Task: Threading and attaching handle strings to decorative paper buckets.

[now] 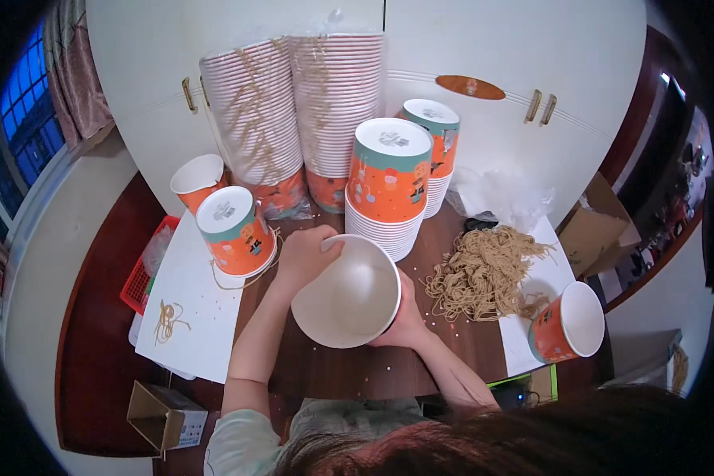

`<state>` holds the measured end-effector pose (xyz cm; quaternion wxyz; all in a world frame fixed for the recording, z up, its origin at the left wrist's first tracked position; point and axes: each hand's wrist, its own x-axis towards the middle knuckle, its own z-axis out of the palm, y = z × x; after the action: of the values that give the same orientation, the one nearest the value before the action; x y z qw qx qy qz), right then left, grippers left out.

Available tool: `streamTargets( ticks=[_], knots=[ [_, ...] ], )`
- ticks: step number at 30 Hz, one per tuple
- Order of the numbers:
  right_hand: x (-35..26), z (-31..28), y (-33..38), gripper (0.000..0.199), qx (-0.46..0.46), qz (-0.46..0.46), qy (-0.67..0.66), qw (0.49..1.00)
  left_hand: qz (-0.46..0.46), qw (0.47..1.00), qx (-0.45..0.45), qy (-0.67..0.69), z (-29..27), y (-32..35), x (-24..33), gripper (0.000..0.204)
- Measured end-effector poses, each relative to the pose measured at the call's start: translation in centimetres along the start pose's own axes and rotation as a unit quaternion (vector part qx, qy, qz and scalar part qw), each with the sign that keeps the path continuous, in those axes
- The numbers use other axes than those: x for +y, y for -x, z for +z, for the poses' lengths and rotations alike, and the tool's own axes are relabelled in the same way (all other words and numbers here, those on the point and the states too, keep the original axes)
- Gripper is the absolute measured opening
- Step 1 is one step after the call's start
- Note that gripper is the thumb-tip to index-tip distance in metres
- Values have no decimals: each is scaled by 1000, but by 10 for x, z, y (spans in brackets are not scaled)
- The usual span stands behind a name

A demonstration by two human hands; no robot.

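Observation:
Between my two hands is a large paper bucket [345, 293], its wide white mouth tilted up toward me. My left hand [309, 255] grips the rim at its upper left, thumb at the edge and fingers bent over it. Around the bucket's right side curls my right hand [403, 316], its fingers partly hidden behind the wall. Just beyond stands a stack of upturned orange and green paper buckets [389, 186]. Left of my left hand, an upturned bucket [234, 238] has tan cord hanging round its rim. A heap of tan cords [488, 274] lies to the right.
Tall bagged bucket stacks [337, 103] stand at the back against white cabinets [500, 47]. Another bucket [563, 321] sits at the table's right edge. Loose cord loops [169, 321] lie on the left white sheet. A red basket [157, 258] and a cardboard box [163, 416] are beside the table.

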<state>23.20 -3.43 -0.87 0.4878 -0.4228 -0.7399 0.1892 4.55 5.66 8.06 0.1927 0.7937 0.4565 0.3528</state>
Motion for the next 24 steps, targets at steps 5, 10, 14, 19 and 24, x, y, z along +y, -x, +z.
streamTargets(
  ticks=[5,10,14,19,24],
  knots=[
    [6,3,2,116,-11,9,-4,1000,-13,1000,-4,-26,1,2,1,19],
    [9,4,1,116,-24,20,10,999,-25,999,-32,24,1,0,0,22],
    [8,8,4,117,-23,12,11,1000,41,998,-18,34,4,-2,-19,23],
    [10,10,6,117,-20,0,15,1000,14,997,-49,58,4,-4,-18,21],
    [11,9,6,118,-14,-17,22,1000,13,996,-46,71,3,-4,-14,19]
  ],
)
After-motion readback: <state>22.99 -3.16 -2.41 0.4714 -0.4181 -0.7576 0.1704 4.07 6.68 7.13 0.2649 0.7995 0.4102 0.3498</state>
